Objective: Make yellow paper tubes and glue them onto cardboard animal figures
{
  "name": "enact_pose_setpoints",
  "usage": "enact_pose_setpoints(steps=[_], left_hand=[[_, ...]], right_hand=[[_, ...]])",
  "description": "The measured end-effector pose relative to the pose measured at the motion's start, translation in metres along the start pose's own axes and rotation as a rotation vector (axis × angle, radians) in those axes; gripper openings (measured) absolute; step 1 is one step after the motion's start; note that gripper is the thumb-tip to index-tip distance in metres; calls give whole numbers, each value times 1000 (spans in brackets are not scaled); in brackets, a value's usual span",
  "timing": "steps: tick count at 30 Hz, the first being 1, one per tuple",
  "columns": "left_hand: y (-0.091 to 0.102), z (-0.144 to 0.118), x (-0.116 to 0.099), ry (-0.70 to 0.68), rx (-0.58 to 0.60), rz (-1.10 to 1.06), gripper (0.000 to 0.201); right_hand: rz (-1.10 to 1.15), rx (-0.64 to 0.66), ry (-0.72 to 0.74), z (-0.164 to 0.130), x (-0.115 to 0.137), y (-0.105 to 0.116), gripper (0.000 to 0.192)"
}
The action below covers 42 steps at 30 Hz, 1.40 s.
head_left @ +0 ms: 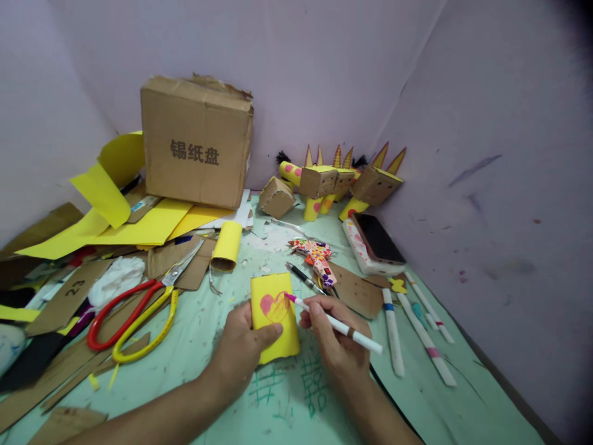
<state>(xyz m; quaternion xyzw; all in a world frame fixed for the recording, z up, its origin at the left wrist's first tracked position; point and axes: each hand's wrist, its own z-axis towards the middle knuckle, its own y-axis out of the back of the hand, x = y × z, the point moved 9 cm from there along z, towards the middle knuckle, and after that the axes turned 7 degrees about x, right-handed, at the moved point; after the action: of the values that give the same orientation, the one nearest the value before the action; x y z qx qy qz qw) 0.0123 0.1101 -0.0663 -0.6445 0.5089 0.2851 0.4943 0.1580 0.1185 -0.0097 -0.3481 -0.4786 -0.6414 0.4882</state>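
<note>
left hand [241,349] grips the yellow tube [274,316]; right hand [334,337], just right of the tube, pinches a pink marker [333,322] touching it.

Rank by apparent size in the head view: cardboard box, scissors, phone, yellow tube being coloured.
1. cardboard box
2. scissors
3. phone and yellow tube: look alike; the tube's nearness makes ranking unsure.

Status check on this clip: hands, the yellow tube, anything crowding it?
Left hand grips yellow tube. Right hand holds pink marker, tip on pink heart. Black pen lies just behind; scissors off left.
</note>
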Motion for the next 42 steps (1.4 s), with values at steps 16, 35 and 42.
enact_pose_setpoints(steps=[16, 35, 42], left_hand=[[1, -3, -5, -7, -30, 57, 27], [-2, -12, -14, -104, -60, 43, 21], [-4, -16, -18, -126, -51, 12, 19]], right_hand=[[-72, 123, 42, -2, 7, -11, 22], [6, 80, -4, -2, -1, -10, 31], [-11, 62, 17, -2, -1, -11, 34]])
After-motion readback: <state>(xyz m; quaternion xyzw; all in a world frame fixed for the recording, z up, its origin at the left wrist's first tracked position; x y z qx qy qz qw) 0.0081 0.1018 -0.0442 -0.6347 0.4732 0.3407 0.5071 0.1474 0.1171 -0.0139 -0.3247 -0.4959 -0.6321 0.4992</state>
